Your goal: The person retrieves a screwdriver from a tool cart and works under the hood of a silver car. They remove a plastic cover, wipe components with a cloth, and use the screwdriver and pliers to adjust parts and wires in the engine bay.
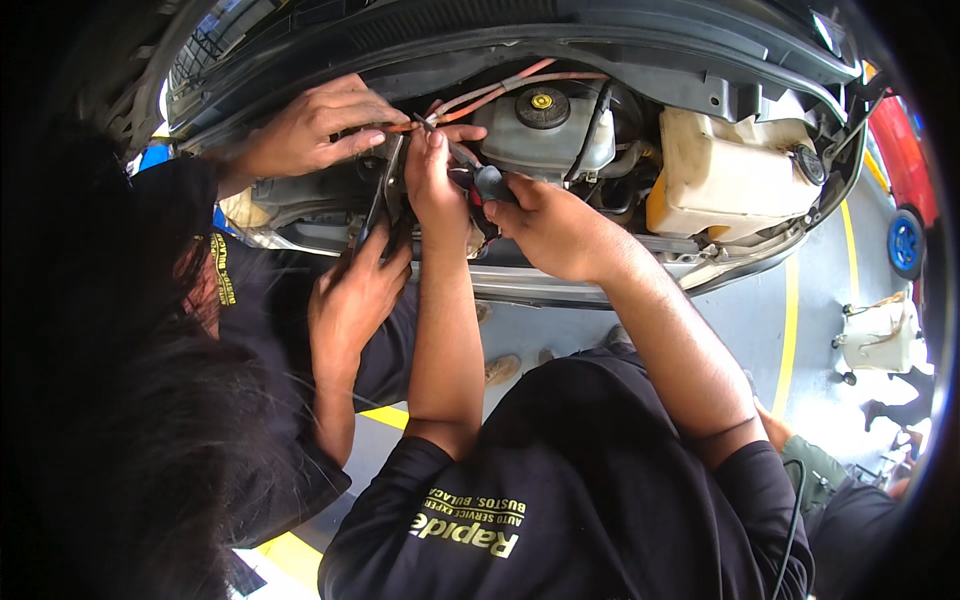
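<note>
My left hand [435, 185] pinches at a bundle of orange-red and pale wires [490, 92] by the front of an open engine bay. Right beside it, my right hand [555, 225] grips pliers [490, 183] with dark and red handles, their jaws pointing up and left to the wires. A co-worker on the left holds the wire's other end with one hand [320, 130]. That person's lower hand [362, 290] grips a metal plier-like tool [388, 195] just left of my left wrist. My fingers partly hide the spot where tool and wires meet.
Beyond my hands stands a grey reservoir with a black cap [542, 105]. To its right is a cream plastic tank [735, 175]. The car's front edge [540, 285] runs below my forearms. A red vehicle [900, 150] and another person's green sleeve [810, 475] appear at right.
</note>
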{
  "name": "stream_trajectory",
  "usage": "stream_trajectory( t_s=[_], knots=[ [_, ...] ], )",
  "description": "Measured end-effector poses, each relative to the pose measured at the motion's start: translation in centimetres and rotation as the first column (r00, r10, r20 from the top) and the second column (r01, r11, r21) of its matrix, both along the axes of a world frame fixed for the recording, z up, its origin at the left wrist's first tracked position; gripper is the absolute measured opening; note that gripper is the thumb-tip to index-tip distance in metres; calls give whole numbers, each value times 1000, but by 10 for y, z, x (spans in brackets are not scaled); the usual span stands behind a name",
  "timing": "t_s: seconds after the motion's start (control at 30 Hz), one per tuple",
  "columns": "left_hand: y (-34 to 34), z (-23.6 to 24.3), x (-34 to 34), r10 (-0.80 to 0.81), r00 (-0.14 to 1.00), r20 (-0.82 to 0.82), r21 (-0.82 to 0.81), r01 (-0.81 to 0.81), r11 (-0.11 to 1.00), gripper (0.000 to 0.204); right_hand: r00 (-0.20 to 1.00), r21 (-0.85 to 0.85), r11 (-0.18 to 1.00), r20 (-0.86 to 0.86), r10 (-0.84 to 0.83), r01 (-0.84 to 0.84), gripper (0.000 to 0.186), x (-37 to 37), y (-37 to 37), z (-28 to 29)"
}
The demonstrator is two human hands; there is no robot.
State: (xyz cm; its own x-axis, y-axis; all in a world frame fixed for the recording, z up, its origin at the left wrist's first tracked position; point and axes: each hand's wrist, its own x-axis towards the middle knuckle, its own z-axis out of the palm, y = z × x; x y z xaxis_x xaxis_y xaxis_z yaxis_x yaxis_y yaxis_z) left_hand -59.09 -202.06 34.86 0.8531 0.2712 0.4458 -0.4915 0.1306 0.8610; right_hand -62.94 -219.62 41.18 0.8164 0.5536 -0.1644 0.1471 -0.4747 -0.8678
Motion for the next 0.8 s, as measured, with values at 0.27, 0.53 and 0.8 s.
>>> stream_trajectory(
  t_s=[0.27, 0.53, 0.8],
  knots=[
    [0, 5, 10, 89, 995, -42, -213, -96, 972, 36, 990, -110, 994, 141, 14, 1, 46, 0, -4, 0],
    [3, -1, 8, -99, 994, -37, -426, 74, 901, 49, 997, 44, 997, 55, -62, 60, 37, -11, 3, -11],
    [12, -15, 11, -255, 964, 79, -421, 264, 868, 54, 977, 120, 990, -205, -53, 79, 48, -9, 10, -8]
  ],
)
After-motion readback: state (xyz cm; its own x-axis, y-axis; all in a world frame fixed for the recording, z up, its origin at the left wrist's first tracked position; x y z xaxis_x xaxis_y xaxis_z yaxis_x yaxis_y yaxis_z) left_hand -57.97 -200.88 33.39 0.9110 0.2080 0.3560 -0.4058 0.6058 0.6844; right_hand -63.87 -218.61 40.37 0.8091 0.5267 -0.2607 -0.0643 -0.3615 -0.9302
